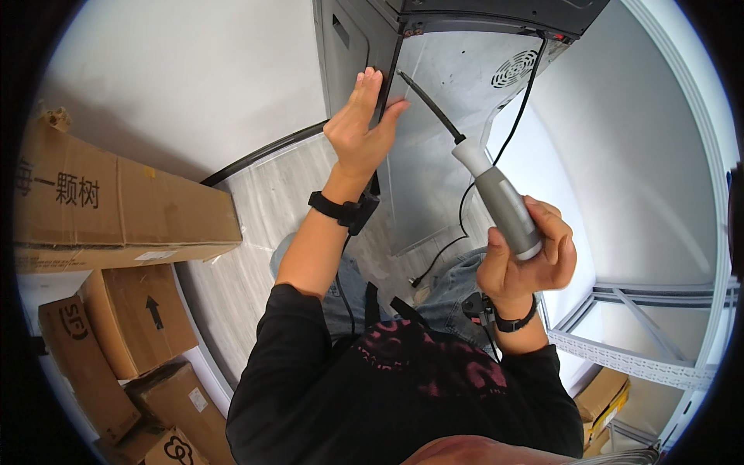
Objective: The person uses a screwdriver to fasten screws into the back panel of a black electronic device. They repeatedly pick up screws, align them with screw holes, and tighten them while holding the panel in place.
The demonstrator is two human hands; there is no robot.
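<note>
A screwdriver (pixel 508 213) with a thick grey and white handle and a long dark shaft is in my right hand (pixel 531 256). My fingers and thumb are closed around the rear end of its handle. Its tip points up and left, at the left edge of the bare metal back panel (pixel 434 132) of a tall black machine (pixel 349 54); whether it touches a screw is too small to tell. My left hand (pixel 363 128) lies against the machine's dark corner edge, just left of the tip, fingers stretched out and thumb apart, holding nothing.
A black cable (pixel 521 116) runs down the panel to a plug (pixel 415 281) on the wood-look floor. Cardboard boxes (pixel 147 318) are stacked at the left. A white metal shelf (pixel 635 353) stands at the right, with more boxes (pixel 603 395) below it.
</note>
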